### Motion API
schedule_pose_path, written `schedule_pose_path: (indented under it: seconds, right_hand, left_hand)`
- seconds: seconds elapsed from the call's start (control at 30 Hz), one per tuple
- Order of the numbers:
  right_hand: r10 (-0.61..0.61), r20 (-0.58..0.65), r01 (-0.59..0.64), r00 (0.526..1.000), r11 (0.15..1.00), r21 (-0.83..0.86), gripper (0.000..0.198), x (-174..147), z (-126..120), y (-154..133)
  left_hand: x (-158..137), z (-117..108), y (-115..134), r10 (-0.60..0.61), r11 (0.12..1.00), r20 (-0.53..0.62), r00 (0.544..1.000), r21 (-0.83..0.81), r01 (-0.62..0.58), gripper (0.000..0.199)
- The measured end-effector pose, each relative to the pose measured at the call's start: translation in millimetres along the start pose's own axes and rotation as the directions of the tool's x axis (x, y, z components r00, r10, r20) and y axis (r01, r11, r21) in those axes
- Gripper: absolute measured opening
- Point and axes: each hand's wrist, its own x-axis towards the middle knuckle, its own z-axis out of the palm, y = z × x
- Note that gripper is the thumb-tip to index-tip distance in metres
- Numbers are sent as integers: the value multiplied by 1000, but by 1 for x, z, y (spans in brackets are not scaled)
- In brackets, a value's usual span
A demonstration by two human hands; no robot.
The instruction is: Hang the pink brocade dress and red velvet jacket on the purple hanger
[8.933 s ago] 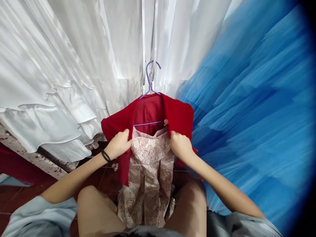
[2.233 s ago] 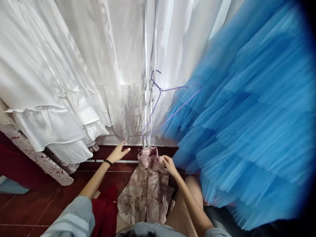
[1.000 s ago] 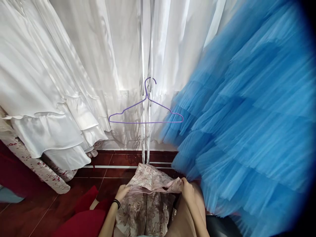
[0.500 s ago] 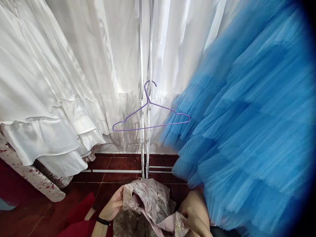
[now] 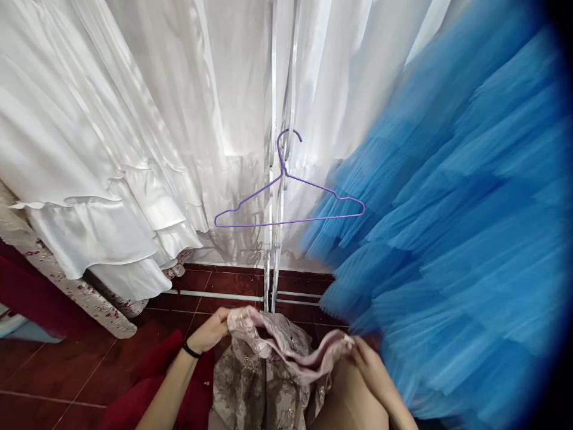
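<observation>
A pink-beige brocade garment with gold threads hangs low between my hands, its pink-lined upper edge stretched in a loose curve. My left hand, with a black band on the wrist, is closed on the left end of that edge. At the other end, my right hand grips the edge too, its fingers partly hidden by the cloth. Above and beyond the garment a purple hanger hangs bare on the white metal rack, touched by neither hand.
White satin ruffled dresses hang at the left, a layered blue tulle skirt at the right. White curtain cloth is behind the rack. Rolls of flowered fabric lean at the lower left above dark red floor tiles.
My right hand has moved up and outward with its end of the garment, spreading the upper edge wider. My left hand has risen slightly. The view has shifted a little.
</observation>
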Motion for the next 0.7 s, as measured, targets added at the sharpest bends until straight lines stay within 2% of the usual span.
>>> schedule_pose_path:
  seconds: [0.07, 0.1, 0.17, 0.23, 0.3, 0.37, 0.43, 0.5, 0.57, 0.63, 0.7]
  right_hand:
    - [-61, -123, 68, 990, 997, 47, 32, 24, -14, -38]
    - [-91, -198, 104, 976, 993, 55, 35, 35, -19, -53]
    - [-154, -313, 176, 937, 983, 45, 39, 55, -22, -77]
    - [-186, -351, 229, 918, 970, 85, 41, 73, -15, -91]
    - [-149, -309, 234, 939, 937, 260, 43, 85, 0, -100]
    - [-75, -196, 171, 978, 824, 540, 42, 92, 19, -111]
    - [-39, -46, 60, 998, 615, 786, 43, 95, 36, -124]
    - [-43, 74, -51, 996, 402, 914, 45, 98, 48, -139]
    - [-60, 131, -113, 990, 245, 963, 47, 103, 53, -152]
    - [-57, 138, -128, 989, 157, 979, 45, 111, 52, -159]
    - [-25, 114, -110, 993, 142, 984, 38, 119, 46, -159]
  left_hand:
    - [9, 1, 37, 133, 986, -110, 985, -91, -143, 44]
    - [15, 0, 53, 218, 962, -215, 952, -119, -247, 47]
    - [29, -3, 79, 374, 888, -404, 835, -103, -448, 52]
    - [44, -9, 96, 480, 827, -496, 724, -21, -562, 55]
    - [58, -19, 107, 533, 800, -508, 677, 40, -599, 58]
    - [71, -32, 121, 553, 785, -509, 659, 54, -617, 59]
    - [82, -44, 139, 580, 760, -515, 631, 65, -646, 60]
    - [92, -51, 163, 620, 735, -509, 597, 110, -669, 62]
    - [100, -51, 186, 656, 721, -471, 589, 164, -673, 65]
    - [104, -45, 203, 668, 734, -397, 629, 210, -646, 66]
    - [105, -36, 212, 642, 766, -299, 706, 241, -595, 65]
